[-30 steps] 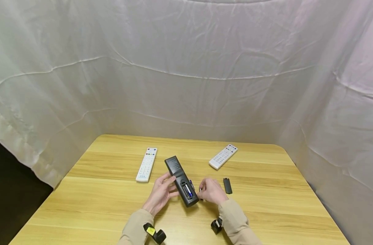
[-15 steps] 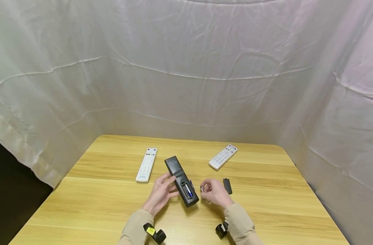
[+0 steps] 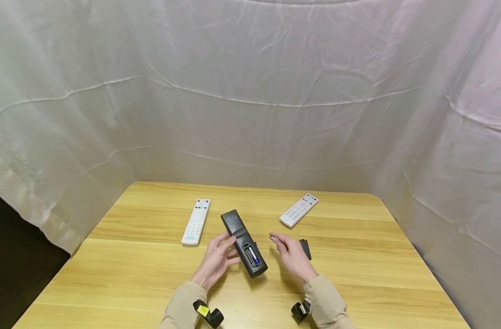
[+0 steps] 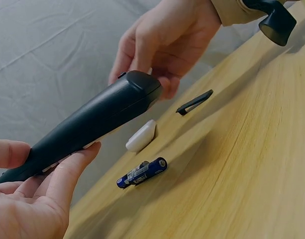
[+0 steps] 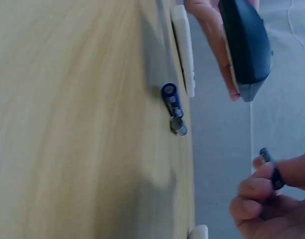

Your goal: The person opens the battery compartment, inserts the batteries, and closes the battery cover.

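Observation:
My left hand (image 3: 214, 260) holds a black remote control (image 3: 236, 226) above the table, its back facing up and its battery compartment uncovered. Inside the compartment shows a blue and silver battery (image 3: 254, 257). To the right of the remote, my right hand (image 3: 293, 258) pinches a small dark battery (image 5: 271, 169) between thumb and fingers. Beneath the remote, two blue and silver batteries lie close together on the wood, one of them a blue battery (image 5: 171, 99), the other a silver-ended battery (image 5: 178, 126). The black battery cover (image 3: 305, 249) lies just beyond my right hand.
A white remote control (image 3: 196, 221) lies face up at the back left of the wooden table (image 3: 123, 274). Another white remote (image 3: 299, 210) rests at an angle at the back right. A grey curtain (image 3: 250, 128) hangs round the table's back and sides.
My right hand has drawn away from the remote, to the right, and its fingertips now point farther forward with the battery still pinched. The left hand and the remote have stayed put.

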Demonstrator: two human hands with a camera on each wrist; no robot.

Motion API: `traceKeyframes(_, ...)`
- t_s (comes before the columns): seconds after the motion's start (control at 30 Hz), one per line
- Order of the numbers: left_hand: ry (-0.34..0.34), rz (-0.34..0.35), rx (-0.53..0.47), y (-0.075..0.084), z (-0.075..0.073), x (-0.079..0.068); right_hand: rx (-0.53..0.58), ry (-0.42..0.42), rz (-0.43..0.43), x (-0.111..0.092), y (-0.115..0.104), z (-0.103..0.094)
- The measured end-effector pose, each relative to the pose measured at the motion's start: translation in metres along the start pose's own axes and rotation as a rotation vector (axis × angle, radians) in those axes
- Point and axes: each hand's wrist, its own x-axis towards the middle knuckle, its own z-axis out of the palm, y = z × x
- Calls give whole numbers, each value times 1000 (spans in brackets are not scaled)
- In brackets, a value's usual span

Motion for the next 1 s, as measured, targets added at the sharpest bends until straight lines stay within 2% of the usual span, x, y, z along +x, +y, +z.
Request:
traceKeyframes(0.1,4,0,-7,0,1,0,95,58,-14,0,-6,-3)
traceKeyframes(0.3,23,5,-14,-1,1,0,285,111,-36,-1,-13,-6)
traceKeyframes(0.47,30,6,-18,-1,2,1,362,90,-108,-2,-17,-7)
traceKeyframes(0.63,35,6,-2,-2,4,0,371,-28,-231,-5,-20,-7)
traceKeyframes(0.77,27,3,15,-3,5,1,307,-96,-338,-6,-21,-4)
traceKeyframes(0.87,20,6,26,-4,6,2,238,-95,-346,-7,-24,-2)
traceKeyframes(1.0,16,7,35,-4,7,3,187,-80,-307,-9,-26,0)
